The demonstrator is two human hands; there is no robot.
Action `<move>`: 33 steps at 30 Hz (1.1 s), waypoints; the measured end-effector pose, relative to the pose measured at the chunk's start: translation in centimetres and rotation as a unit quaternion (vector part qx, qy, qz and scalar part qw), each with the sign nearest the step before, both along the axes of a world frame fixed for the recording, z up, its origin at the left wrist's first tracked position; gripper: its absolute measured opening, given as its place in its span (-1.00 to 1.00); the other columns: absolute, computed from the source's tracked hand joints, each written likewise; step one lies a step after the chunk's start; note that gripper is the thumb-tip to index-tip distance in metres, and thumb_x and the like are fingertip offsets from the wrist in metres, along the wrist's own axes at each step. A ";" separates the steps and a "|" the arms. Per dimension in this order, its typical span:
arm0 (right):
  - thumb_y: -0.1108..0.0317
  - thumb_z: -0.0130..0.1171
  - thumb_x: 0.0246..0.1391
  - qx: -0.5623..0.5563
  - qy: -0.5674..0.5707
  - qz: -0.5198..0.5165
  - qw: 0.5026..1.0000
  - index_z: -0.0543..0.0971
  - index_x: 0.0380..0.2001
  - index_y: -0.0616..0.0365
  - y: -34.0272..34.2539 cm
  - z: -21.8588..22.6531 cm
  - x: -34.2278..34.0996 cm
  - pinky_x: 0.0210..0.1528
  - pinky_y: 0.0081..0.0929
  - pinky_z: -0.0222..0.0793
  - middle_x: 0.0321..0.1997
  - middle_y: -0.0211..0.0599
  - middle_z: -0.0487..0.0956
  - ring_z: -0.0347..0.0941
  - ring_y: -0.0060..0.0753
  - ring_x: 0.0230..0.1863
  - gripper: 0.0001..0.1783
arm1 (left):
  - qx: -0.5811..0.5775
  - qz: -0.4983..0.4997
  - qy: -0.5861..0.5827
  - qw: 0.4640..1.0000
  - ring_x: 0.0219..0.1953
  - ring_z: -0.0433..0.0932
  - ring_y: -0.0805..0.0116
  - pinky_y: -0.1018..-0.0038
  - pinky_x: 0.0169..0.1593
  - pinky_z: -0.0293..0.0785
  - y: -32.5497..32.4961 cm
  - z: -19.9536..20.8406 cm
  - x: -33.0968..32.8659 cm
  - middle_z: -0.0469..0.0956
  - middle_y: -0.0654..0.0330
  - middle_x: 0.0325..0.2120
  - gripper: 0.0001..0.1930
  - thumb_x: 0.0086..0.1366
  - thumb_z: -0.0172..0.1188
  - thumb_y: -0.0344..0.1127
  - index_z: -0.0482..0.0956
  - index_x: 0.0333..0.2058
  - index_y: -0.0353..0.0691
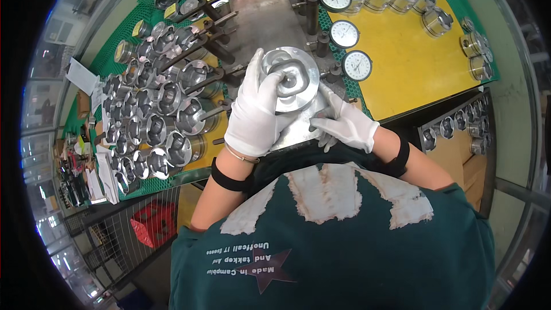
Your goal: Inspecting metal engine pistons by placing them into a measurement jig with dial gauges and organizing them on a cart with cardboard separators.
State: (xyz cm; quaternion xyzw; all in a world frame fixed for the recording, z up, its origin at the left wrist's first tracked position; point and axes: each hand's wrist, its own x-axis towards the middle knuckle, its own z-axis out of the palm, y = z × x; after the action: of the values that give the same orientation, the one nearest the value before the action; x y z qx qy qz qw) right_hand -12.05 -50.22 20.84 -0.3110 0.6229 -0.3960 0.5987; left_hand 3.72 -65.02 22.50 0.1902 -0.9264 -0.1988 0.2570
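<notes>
A shiny metal piston is tilted in front of me, its round crown with a recessed bowl facing up. My left hand, in a white glove, grips its left side, with the thumb in the bowl and the fingers along the rim. Against the lower right side of the piston rests my right hand, also gloved, its fingers curled around and partly hidden. Beyond the piston lies a flat grey metal plate, flanked by dark posts with rods.
Right of the plate stand several dial gauges. Many pistons crowd the left side, some tagged with yellow notes. More pistons line the yellow board at right. A red crate sits low on the left.
</notes>
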 end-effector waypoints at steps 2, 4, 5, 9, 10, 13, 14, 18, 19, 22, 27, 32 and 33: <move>0.25 0.19 0.18 0.018 -0.021 0.013 1.000 -0.22 0.43 0.26 -0.1 0.1 -0.1 -0.27 -0.43 0.57 -0.12 0.02 0.59 0.63 -0.28 -0.35 0.00 | 0.002 0.005 0.007 1.000 0.13 0.42 -0.26 0.19 0.09 0.50 -0.1 -0.1 -0.1 0.21 -0.31 0.23 -0.29 -0.23 0.57 -0.33 0.44 -0.03 -0.26; 0.19 0.19 0.17 -0.009 0.037 0.022 0.999 -0.20 0.43 0.26 0.1 -1.8 -0.5 -0.17 -0.41 0.53 -0.09 0.05 0.58 0.62 -0.20 -0.26 0.00 | 0.007 0.003 0.011 1.000 0.12 0.42 -0.24 0.19 0.09 0.50 -0.2 -0.1 -0.2 0.21 -0.29 0.24 -0.31 -0.23 0.57 -0.33 0.46 -0.05 -0.26; 0.13 0.20 0.16 -0.038 0.094 0.036 0.994 -0.17 0.43 0.26 0.1 -2.5 -0.6 -0.07 -0.39 0.50 -0.06 0.09 0.57 0.61 -0.12 -0.16 0.01 | 0.008 0.001 0.012 1.000 0.12 0.42 -0.24 0.19 0.09 0.50 -0.2 0.0 -0.3 0.21 -0.29 0.24 -0.31 -0.23 0.57 -0.33 0.46 -0.05 -0.26; 0.05 0.21 0.14 -0.064 0.115 0.037 0.991 -0.14 0.43 0.27 0.0 -2.6 -0.6 0.06 -0.39 0.41 -0.05 0.13 0.58 0.55 -0.03 -0.03 0.04 | 0.005 0.005 0.005 1.000 0.13 0.42 -0.23 0.21 0.09 0.50 -0.2 0.2 -0.2 0.20 -0.28 0.24 -0.31 -0.23 0.57 -0.33 0.46 -0.06 -0.26; 0.07 0.21 0.14 -0.063 0.113 0.038 0.991 -0.15 0.43 0.27 -0.1 -2.5 -0.7 0.04 -0.40 0.43 -0.06 0.13 0.58 0.56 -0.05 -0.04 0.03 | 0.010 0.007 0.003 1.000 0.13 0.42 -0.23 0.20 0.09 0.50 -0.2 0.2 -0.2 0.19 -0.28 0.25 -0.32 -0.23 0.57 -0.33 0.46 -0.06 -0.26; 0.08 0.21 0.13 -0.041 0.090 0.039 0.994 -0.17 0.44 0.27 -0.1 -2.1 -0.8 0.02 -0.41 0.45 -0.06 0.12 0.58 0.57 -0.10 -0.07 0.05 | -0.005 0.012 0.009 1.000 0.10 0.45 -0.23 0.19 0.09 0.49 0.0 0.1 -0.4 0.22 -0.28 0.23 -0.31 -0.24 0.57 -0.34 0.47 -0.06 -0.24; 0.07 0.22 0.13 -0.021 0.069 0.038 0.997 -0.18 0.44 0.27 0.0 -1.9 -0.8 0.01 -0.42 0.45 -0.06 0.12 0.58 0.57 -0.11 -0.08 0.06 | -0.004 0.011 0.009 1.000 0.10 0.45 -0.23 0.19 0.09 0.49 0.1 0.1 -0.3 0.22 -0.28 0.23 -0.31 -0.24 0.57 -0.34 0.47 -0.06 -0.24; 0.09 0.29 0.05 0.001 0.105 0.071 0.992 -0.19 0.44 0.24 0.4 -0.4 -1.1 0.01 -0.36 0.46 -0.08 0.05 0.60 0.59 -0.10 -0.14 0.13 | 0.051 0.001 0.011 0.999 0.03 0.55 -0.07 0.31 -0.01 0.53 0.1 1.4 0.2 0.38 -0.23 0.12 -0.40 -0.17 0.46 -0.46 0.46 -0.06 -0.28; 0.15 0.30 0.04 -0.081 0.249 0.103 0.960 -0.14 0.44 0.21 0.8 1.3 -1.5 0.08 -0.30 0.43 0.02 0.02 0.56 0.57 -0.10 -0.07 0.09 | 0.075 -0.003 0.014 0.997 -0.01 0.59 0.02 0.37 -0.06 0.55 0.6 2.3 0.3 0.44 -0.18 0.08 -0.43 -0.12 0.40 -0.51 0.46 -0.05 -0.31; 0.30 0.27 0.05 -0.285 0.209 -0.018 0.935 0.07 0.40 0.16 2.3 2.6 -2.7 0.17 -0.30 0.35 0.17 0.07 0.46 0.44 -0.02 0.13 -0.10 | 0.563 0.015 0.144 0.813 0.13 0.43 0.27 0.40 0.14 0.42 2.6 6.0 -1.2 0.37 -0.07 0.10 -0.47 0.22 0.12 -0.45 0.24 0.16 -0.45; 0.46 -0.09 0.22 -0.315 0.396 -0.117 0.855 0.54 -0.16 0.28 5.9 1.4 -10.4 -0.37 -0.46 0.50 -0.49 -0.02 0.59 0.57 -0.14 -0.50 -0.76 | 0.430 -0.157 0.243 0.855 0.05 0.53 0.16 0.37 0.10 0.49 3.9 7.7 -4.2 0.14 -0.18 0.32 -0.31 0.31 0.22 -0.22 0.14 0.27 -0.43; 0.20 -0.13 0.34 -0.065 0.122 -0.418 0.898 0.51 -0.12 0.23 10.8 1.0 -20.3 -0.62 -0.43 0.41 -0.47 -0.10 0.59 0.48 -0.32 -0.65 -0.66 | 0.208 0.224 0.184 0.934 0.15 0.44 0.09 0.28 0.23 0.36 -1.2 3.2 3.4 0.26 -0.06 0.27 -0.45 0.42 0.03 -0.29 0.16 0.28 -0.42; 0.19 -0.14 0.34 -0.045 0.160 -0.435 0.885 0.51 -0.13 0.22 11.6 0.0 -23.1 -0.62 -0.42 0.43 -0.46 -0.11 0.60 0.49 -0.33 -0.65 -0.66 | 0.185 0.285 0.140 0.930 0.11 0.46 0.19 0.39 0.20 0.34 -2.0 2.3 6.3 0.33 -0.04 0.22 -0.44 0.37 0.07 -0.45 0.14 0.30 -0.35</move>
State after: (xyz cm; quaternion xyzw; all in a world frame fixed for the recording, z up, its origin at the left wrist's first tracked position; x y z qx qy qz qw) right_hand -35.14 -38.63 20.88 -0.0945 0.7644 -0.5889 0.2447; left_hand 10.05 -67.07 24.80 0.4610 -0.7347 -0.3090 0.3901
